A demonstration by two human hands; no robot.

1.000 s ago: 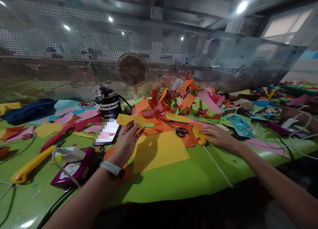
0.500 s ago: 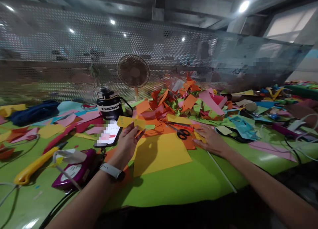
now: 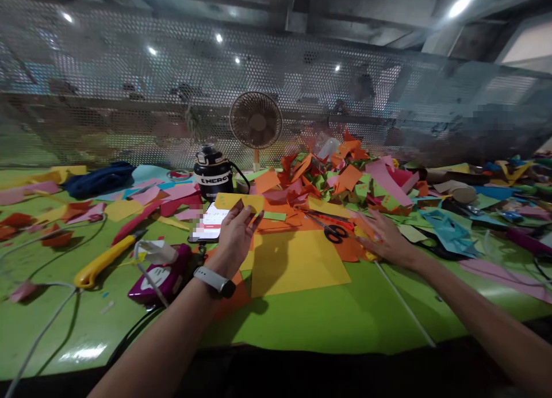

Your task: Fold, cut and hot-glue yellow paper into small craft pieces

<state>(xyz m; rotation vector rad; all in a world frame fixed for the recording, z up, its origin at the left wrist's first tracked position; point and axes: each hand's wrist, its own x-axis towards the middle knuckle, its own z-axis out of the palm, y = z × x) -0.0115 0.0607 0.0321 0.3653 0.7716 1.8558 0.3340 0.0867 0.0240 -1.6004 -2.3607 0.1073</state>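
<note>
My left hand (image 3: 237, 232) is closed on a yellow paper strip (image 3: 226, 201), which it holds up over the table. A larger yellow paper sheet (image 3: 297, 266) lies flat below, with the hand's shadow on it. My right hand (image 3: 388, 235) has its fingers stretched out, low over the right side of the papers. Beneath those fingers is a small yellow piece (image 3: 366, 247), partly hidden, at the end of a thin white stick (image 3: 405, 306). Black-handled scissors (image 3: 335, 233) rest on orange paper (image 3: 351, 250) between my hands. A small green paper slip (image 3: 275, 215) lies beside my left fingertips.
A black bottle (image 3: 213, 176), a lit phone (image 3: 211, 222) and a purple device with a cable (image 3: 159, 280) stand or lie to the left, near a yellow-handled tool (image 3: 107, 260). Behind are a fan (image 3: 256, 120) and a heap of paper scraps (image 3: 340, 173).
The view has turned left, so everything sits further right in the picture. My left hand still holds the yellow strip; my right hand's fingers stay over the same spot.
</note>
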